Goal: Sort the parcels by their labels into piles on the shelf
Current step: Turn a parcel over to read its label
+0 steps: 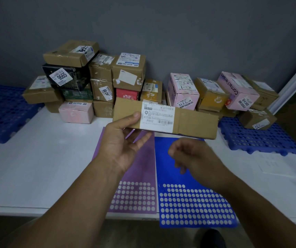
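Gripping the long flat parcel [193, 122] by its left end with the left hand [120, 140], thumb on top just beside the white label [158, 115], fingers underneath. Held roughly level in the air above the desk [45, 167], over the purple sheet [140, 167] and blue sheet [163, 169], label marked P802 facing up. Hovering lower with the right hand [192, 158], apart from the parcel, fingers curled and blurred; cannot tell whether tight or loose. Stacked against the wall behind: more parcels [93, 77], some on a blue pallet [261, 138] at right.
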